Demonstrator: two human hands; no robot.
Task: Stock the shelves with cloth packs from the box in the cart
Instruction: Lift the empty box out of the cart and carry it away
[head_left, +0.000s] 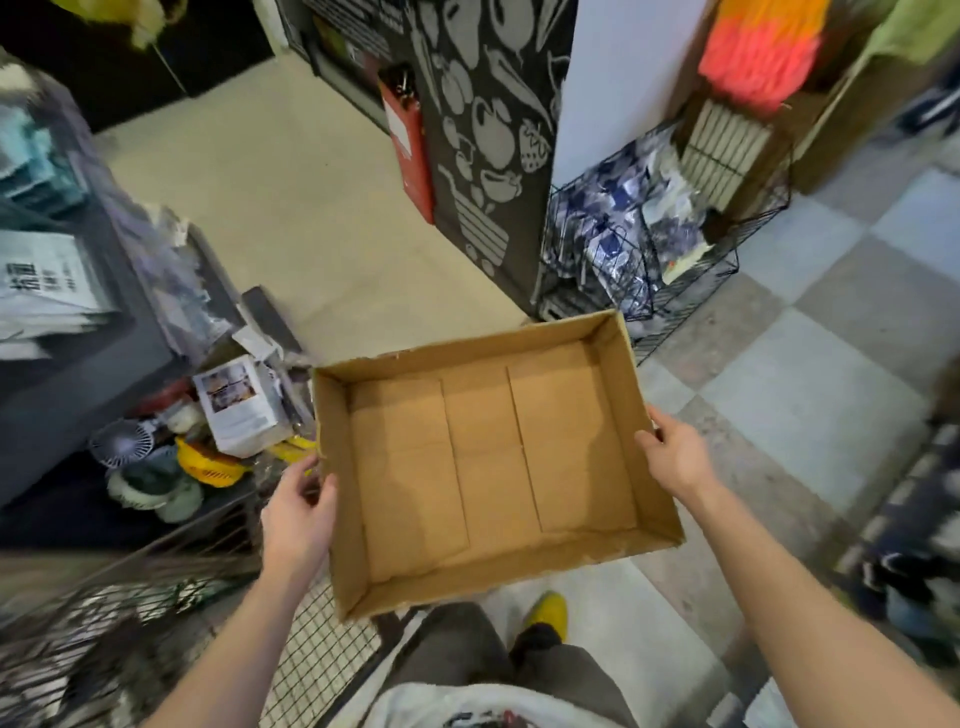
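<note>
I'm holding the box up in front of me, its inside bare cardboard. My left hand is gripping the left wall, my right hand is clasping the right one. The cart is sitting below left.

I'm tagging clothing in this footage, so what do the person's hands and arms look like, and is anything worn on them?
Both are bare. The left hand and right hand wear no gloves, and no rings, watch or wristband show. Both forearms are uncovered up to the frame's bottom edge, with no sleeve in view. No markings are visible on them.
</note>
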